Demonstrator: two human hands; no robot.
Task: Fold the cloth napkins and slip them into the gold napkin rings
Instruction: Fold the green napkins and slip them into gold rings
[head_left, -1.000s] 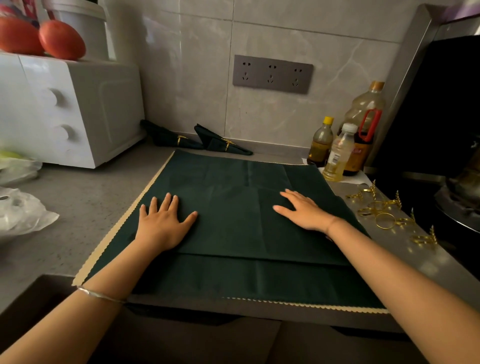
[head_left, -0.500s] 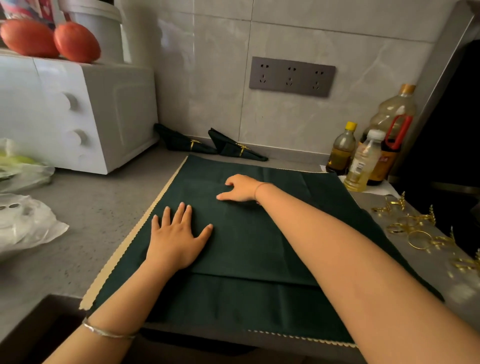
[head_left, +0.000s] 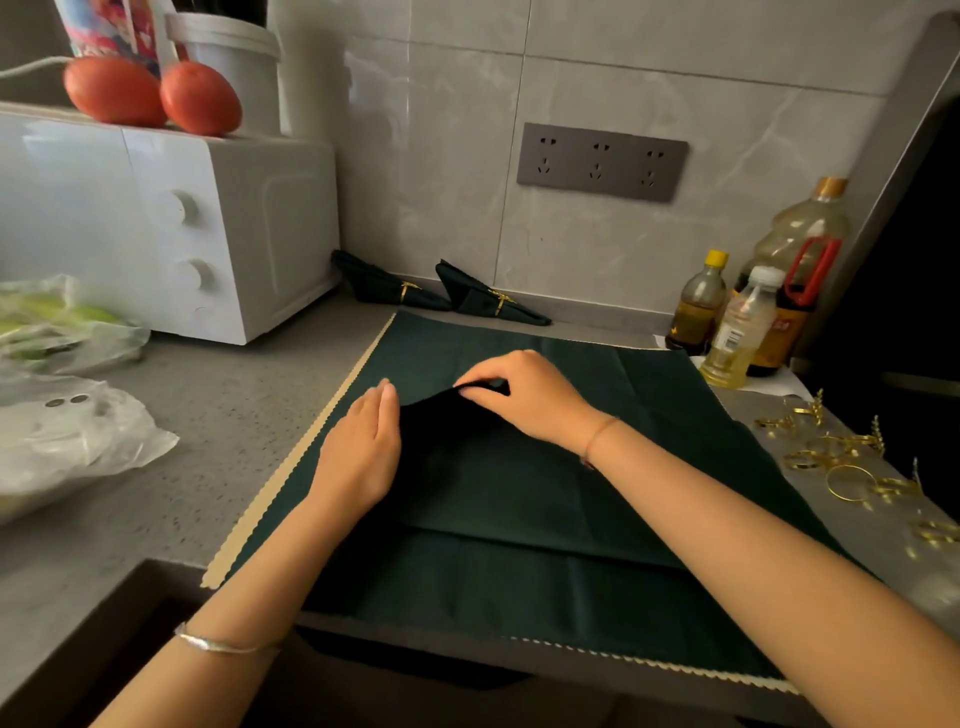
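Two-handed fold underway: pinching lifted edge of green napkin (head_left: 597, 493) with right hand (head_left: 524, 400), pressing its left side with flat left hand (head_left: 363, 452). Next: carry across, align edges.

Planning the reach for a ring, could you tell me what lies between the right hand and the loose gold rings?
In the head view, only flat green napkin, then bare grey counter, separate the right hand from the gold rings.

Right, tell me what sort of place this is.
Probably a home kitchen: a white countertop oven with tomatoes on top, cooking oil bottles against the tiled wall, and a socket panel above.
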